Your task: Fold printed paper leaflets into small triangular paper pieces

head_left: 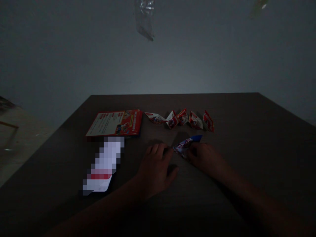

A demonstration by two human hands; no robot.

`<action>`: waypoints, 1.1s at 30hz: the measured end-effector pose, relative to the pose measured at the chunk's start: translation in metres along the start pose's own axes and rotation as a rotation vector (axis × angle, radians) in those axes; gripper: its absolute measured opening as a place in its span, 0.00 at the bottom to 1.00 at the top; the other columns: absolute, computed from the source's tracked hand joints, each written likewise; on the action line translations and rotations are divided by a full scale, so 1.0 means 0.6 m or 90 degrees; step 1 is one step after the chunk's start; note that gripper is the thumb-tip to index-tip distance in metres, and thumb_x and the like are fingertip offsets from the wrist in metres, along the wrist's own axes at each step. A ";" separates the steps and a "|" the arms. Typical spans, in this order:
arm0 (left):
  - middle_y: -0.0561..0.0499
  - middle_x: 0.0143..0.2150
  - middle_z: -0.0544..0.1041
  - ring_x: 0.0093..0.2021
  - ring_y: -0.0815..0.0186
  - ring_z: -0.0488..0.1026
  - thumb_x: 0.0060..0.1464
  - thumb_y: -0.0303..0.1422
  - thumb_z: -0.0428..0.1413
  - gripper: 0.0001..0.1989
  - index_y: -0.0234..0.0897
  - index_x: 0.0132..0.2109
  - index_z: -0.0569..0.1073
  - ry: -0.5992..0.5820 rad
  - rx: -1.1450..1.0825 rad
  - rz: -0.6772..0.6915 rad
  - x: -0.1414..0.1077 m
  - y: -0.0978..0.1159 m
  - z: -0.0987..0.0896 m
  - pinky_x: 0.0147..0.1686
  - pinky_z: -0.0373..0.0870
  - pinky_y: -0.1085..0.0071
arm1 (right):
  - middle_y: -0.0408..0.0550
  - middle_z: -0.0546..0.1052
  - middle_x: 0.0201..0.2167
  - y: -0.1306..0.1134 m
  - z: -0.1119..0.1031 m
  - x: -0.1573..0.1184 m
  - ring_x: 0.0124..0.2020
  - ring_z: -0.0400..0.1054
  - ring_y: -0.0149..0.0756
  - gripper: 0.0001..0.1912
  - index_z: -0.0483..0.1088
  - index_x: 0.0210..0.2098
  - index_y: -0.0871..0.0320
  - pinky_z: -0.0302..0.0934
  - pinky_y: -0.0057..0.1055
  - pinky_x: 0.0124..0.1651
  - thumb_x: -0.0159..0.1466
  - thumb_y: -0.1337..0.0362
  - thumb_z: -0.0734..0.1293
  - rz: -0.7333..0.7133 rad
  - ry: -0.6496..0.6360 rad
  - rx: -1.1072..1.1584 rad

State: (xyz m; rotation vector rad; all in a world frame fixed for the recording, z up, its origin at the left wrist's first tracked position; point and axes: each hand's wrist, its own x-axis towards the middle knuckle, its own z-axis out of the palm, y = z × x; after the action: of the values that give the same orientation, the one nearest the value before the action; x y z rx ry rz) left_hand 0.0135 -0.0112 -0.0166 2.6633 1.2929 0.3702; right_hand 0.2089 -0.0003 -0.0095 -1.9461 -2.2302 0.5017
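Lying on the dark table (237,112), a small blue folded piece (184,144) with a light pattern is found in front of the two hands, near the middle of the view. By the right hand (206,158) this piece is held at its right side; it is pinched between the thumb and the bent fingers, though the exact contact is partly hidden by the hand and by the dim light. The left hand (155,171) is placed palm down at the other side, with its fingers a little spread and its thumb kept apart from them. Its index fingertip is seen at the pointed left end of the blue folded piece, but whether this end is pressed cannot be told.

Behind the hands, five red and white folded pieces (172,120) are set in an uneven row. The leftmost one is long and narrow, and its right end is met by the next piece; the rightmost one is placed slightly apart. To the left of this row, a red printed booklet (106,124) is laid flat, with a pale panel of small text and some coloured pictures. Just in front of it, a phone (100,186) is laid at a slant, with its bright screen mostly blurred by blocks. Above the table, a clear plastic bag (144,19) is seen against the grey wall (197,49).
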 end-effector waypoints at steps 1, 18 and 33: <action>0.41 0.52 0.65 0.52 0.51 0.61 0.54 0.40 0.52 0.22 0.36 0.55 0.65 -0.001 -0.002 0.002 0.001 0.000 0.000 0.50 0.59 0.54 | 0.50 0.77 0.25 0.000 0.000 0.000 0.23 0.68 0.33 0.11 0.72 0.29 0.61 0.49 0.27 0.25 0.61 0.64 0.60 -0.003 0.001 0.003; 0.42 0.56 0.66 0.55 0.54 0.60 0.55 0.37 0.52 0.25 0.31 0.58 0.62 -0.023 -0.033 0.060 -0.002 0.014 -0.001 0.55 0.55 0.56 | 0.49 0.76 0.23 -0.001 -0.001 0.000 0.22 0.68 0.32 0.10 0.72 0.27 0.60 0.48 0.27 0.25 0.61 0.65 0.61 -0.004 0.011 -0.009; 0.42 0.55 0.67 0.54 0.53 0.60 0.55 0.40 0.51 0.26 0.32 0.58 0.62 -0.019 -0.026 0.041 -0.002 0.014 0.000 0.55 0.54 0.55 | 0.49 0.77 0.24 0.003 0.002 0.001 0.23 0.68 0.32 0.11 0.72 0.28 0.60 0.49 0.27 0.25 0.61 0.65 0.60 -0.009 0.001 0.012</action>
State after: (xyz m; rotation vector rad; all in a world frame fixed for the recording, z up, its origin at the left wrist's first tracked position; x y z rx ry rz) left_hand 0.0190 -0.0172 -0.0150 2.6718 1.1800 0.3595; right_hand 0.2099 0.0003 -0.0111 -1.9190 -2.2291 0.5175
